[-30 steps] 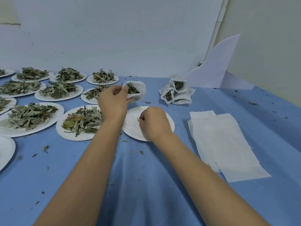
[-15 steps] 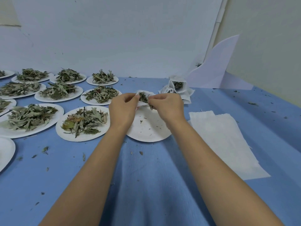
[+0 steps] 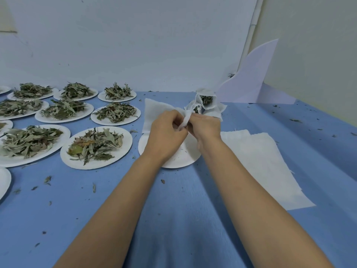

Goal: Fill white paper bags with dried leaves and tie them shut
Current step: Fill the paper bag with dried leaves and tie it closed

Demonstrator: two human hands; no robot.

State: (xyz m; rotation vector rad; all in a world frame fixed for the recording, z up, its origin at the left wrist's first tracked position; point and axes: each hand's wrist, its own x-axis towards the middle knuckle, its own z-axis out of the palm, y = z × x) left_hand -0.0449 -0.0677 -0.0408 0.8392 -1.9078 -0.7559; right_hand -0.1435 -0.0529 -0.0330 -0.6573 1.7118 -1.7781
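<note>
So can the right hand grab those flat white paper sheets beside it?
Probably, once the right hand drops the white paper bag it pinches: the flat white sheets lie close, nothing between.

Soft even light, cool bluish cast, faint shadows; wide-angle bowing at edges; slight softness overall, no glare.

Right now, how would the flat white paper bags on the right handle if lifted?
Probably floppy: the flat white paper bags lie thin and limp. Likely very light, and the loose stack may slide apart, since sheets already sit offset.
</note>
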